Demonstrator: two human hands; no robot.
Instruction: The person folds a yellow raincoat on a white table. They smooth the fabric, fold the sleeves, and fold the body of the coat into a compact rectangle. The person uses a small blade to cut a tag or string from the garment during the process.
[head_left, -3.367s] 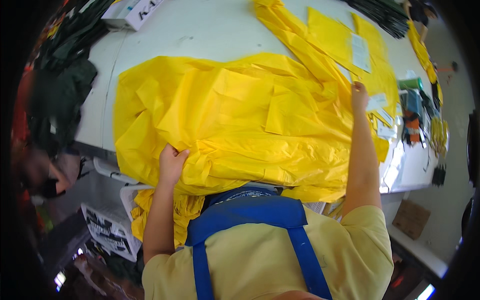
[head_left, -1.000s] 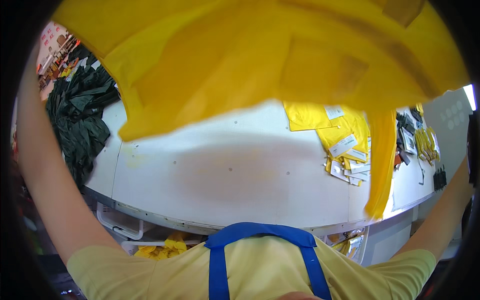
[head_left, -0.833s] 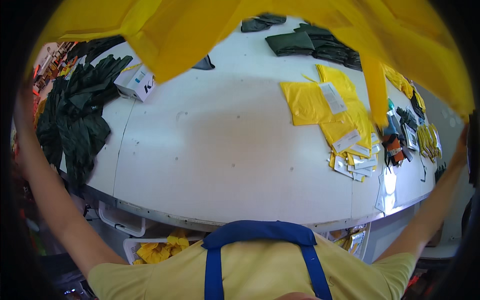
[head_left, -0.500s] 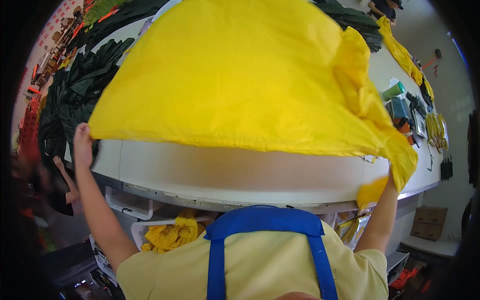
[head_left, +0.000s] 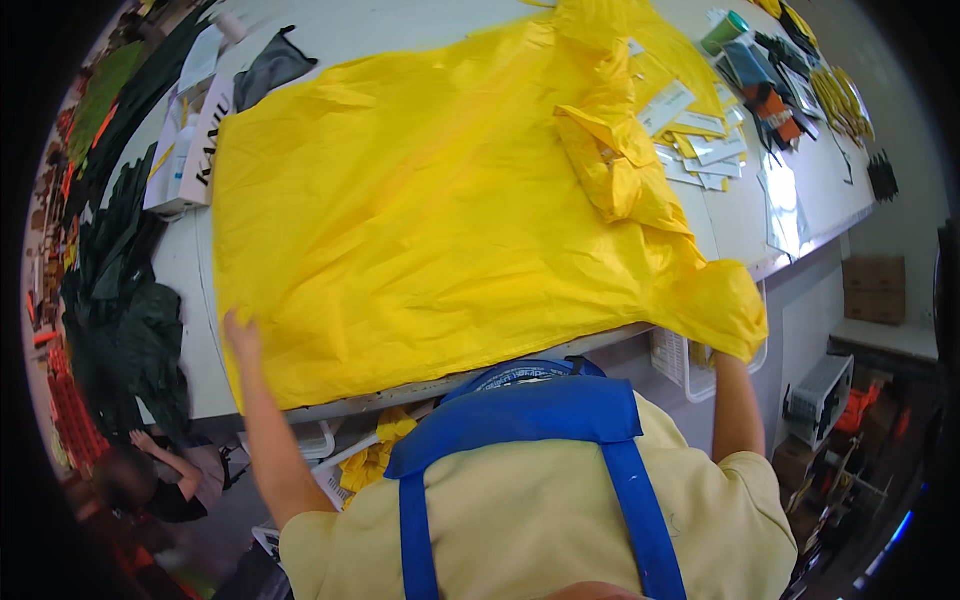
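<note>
A large yellow garment (head_left: 420, 240) of thin, slightly shiny fabric lies spread over the white table (head_left: 195, 350), its near hem along the front edge. Its right part is bunched into folds. My left hand (head_left: 242, 338) rests on the garment near its left edge, a little beyond the near left corner, fingers apart. On the right, a gathered end of the garment hangs over the table edge and covers my right hand; only the wrist (head_left: 728, 368) shows below it, so its fingers are hidden.
Flat white packets (head_left: 710, 150) lie to the garment's right, near a green cup (head_left: 725, 32). At the left stand a white box (head_left: 190, 150) and dark green garments (head_left: 130, 320). Another person (head_left: 165, 480) is at lower left. White baskets (head_left: 685, 365) sit under the table.
The yellow garment, held up in the air before, has come down onto the table. My left hand has let go of its corner and moved onto the fabric; my right hand has lowered.
</note>
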